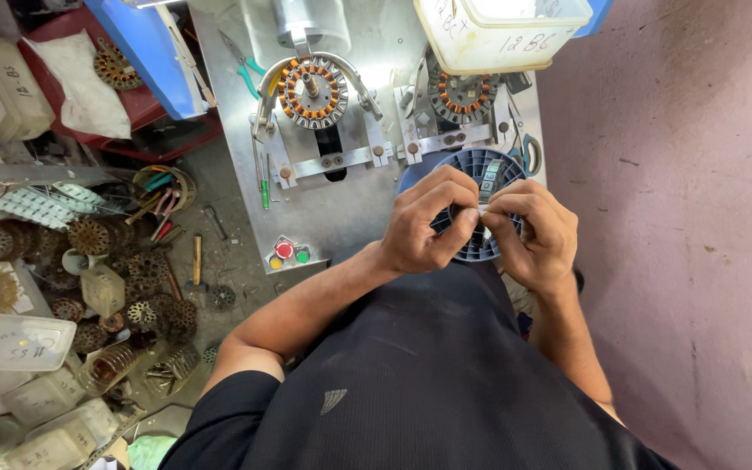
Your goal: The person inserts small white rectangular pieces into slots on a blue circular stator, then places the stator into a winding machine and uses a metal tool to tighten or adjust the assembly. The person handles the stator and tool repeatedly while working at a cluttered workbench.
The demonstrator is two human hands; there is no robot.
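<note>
My left hand (428, 222) and my right hand (533, 228) meet in front of my chest over a round dark-blue ribbed plastic basket (487, 170). Both pinch a small thin white piece (483, 211) between thumb and fingertips. The basket holds several small green parts at its far side. Just beyond the hands, a stator with orange copper windings (311, 91) sits on a metal winding fixture (324, 161). A second wound stator (463, 96) sits on the fixture to its right.
Red, yellow and green buttons (287, 253) sit at the metal plate's near edge. A white plastic tub (498, 35) stands at the back right. Piles of bare stator cores (132, 296), hand tools and plastic boxes (19, 341) crowd the left. A pink wall (681, 218) is on the right.
</note>
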